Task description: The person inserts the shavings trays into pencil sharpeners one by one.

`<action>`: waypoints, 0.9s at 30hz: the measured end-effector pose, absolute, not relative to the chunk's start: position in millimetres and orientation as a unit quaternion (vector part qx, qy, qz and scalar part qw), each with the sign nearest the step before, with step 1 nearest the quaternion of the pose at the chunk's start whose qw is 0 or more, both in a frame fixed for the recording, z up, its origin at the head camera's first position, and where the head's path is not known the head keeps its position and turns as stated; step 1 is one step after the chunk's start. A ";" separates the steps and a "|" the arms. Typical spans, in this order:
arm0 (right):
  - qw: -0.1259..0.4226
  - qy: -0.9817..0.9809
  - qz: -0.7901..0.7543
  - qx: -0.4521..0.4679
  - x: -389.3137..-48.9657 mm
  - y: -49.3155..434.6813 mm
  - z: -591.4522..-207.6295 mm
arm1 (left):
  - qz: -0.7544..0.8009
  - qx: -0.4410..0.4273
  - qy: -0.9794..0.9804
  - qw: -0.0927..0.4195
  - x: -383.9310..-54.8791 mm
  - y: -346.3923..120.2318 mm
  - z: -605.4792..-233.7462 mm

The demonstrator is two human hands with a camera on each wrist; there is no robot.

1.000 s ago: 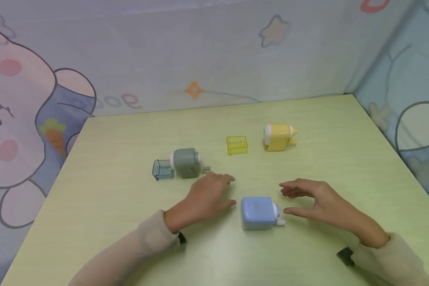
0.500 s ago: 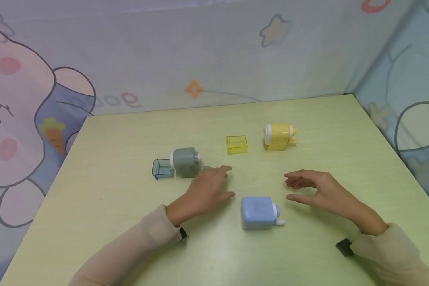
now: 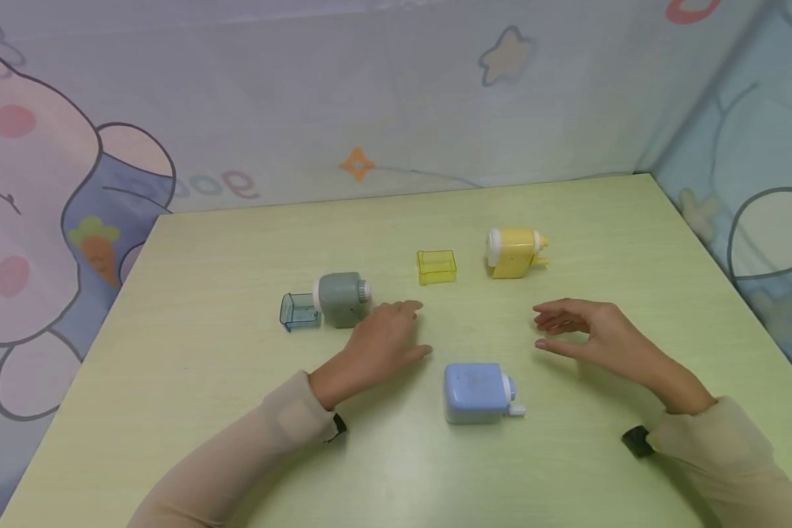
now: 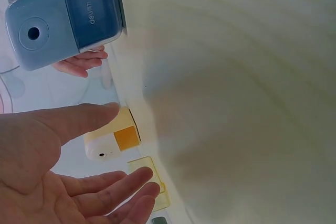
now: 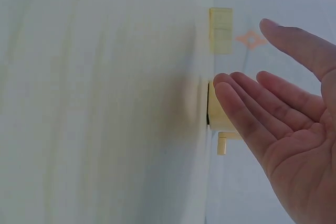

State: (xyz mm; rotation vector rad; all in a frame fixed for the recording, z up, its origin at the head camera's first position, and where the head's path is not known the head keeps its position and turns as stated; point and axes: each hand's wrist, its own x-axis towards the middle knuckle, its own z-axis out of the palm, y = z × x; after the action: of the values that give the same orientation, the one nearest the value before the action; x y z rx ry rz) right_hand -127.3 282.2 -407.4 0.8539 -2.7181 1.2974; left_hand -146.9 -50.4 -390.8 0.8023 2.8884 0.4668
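A blue crank pencil sharpener (image 3: 475, 394) stands on the table between and in front of the hands, its handle to the right; the left wrist view shows its pencil hole and dark blue drawer (image 4: 90, 11). My left hand (image 3: 381, 345) hovers with relaxed fingers beside the grey-green pencil sharpener (image 3: 343, 299), covering its crank in the head view. It holds nothing. To the right, my right hand (image 3: 597, 334) hangs over the table, thumb apart from loosely bent fingers, also holding nothing. Behind it stands a yellow pencil sharpener (image 3: 513, 252).
A clear yellow drawer (image 3: 437, 267) lies left of the yellow sharpener. Left of the grey-green sharpener lies a clear teal drawer (image 3: 300, 312). A printed cloth backdrop (image 3: 422, 110) rises behind the pale table (image 3: 171, 411).
Both hands have moved farther from the body, away from the blue pencil sharpener; the right hand has also drifted slightly right. The sharpeners and drawers stay in place.
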 end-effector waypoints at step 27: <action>0.013 -0.908 0.375 0.187 -158.4 295.6 -402.5 | 0.177 0.232 0.955 0.058 -164.5 -44.8 -393.8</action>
State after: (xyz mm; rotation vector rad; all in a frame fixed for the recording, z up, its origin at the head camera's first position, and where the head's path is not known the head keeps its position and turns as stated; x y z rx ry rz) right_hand -158.4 295.6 -402.5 0.5828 -2.8294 1.1674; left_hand -164.5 -44.8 -393.8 0.7042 2.8922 0.5371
